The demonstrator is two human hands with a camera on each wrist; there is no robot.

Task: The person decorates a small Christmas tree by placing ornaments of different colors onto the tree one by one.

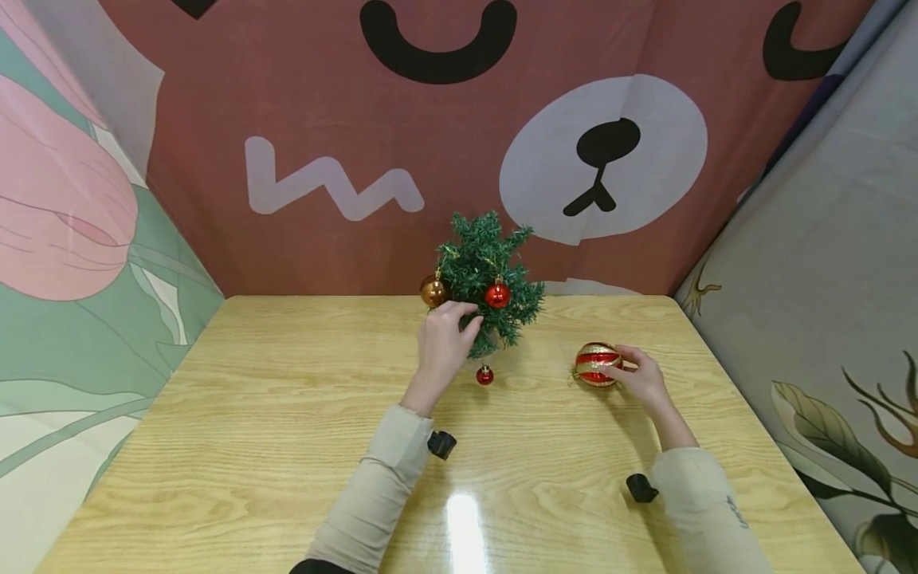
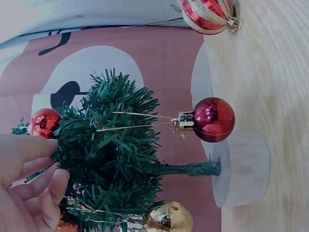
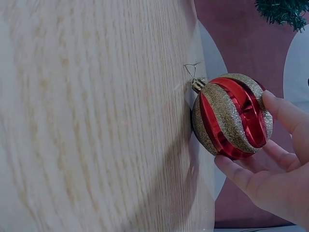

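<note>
A small artificial Christmas tree (image 1: pixel 476 251) stands at the table's back. My left hand (image 1: pixel 446 339) is at its front branches, with thumb and fingers apart and nothing visible between them. A red ball (image 1: pixel 498 295) and a copper-brown ball (image 1: pixel 433 292) hang beside this hand. Lower down, a dark red ball (image 2: pixel 215 120) dangles on a gold string, and a gold ball (image 2: pixel 169 217) shows in the left wrist view. To the right, my right hand (image 1: pixel 643 381) holds a large red and gold striped Christmas ball (image 3: pixel 231 116) between thumb and fingers, its capped end pointing left, close over the table.
The tree has a pale round base (image 2: pixel 244 169) on the wooden table (image 1: pixel 287 414). Behind the table hangs a brown cloth (image 1: pixel 323 255) with a bear print, and patterned cloths flank both sides. Black cameras sit at both wrists.
</note>
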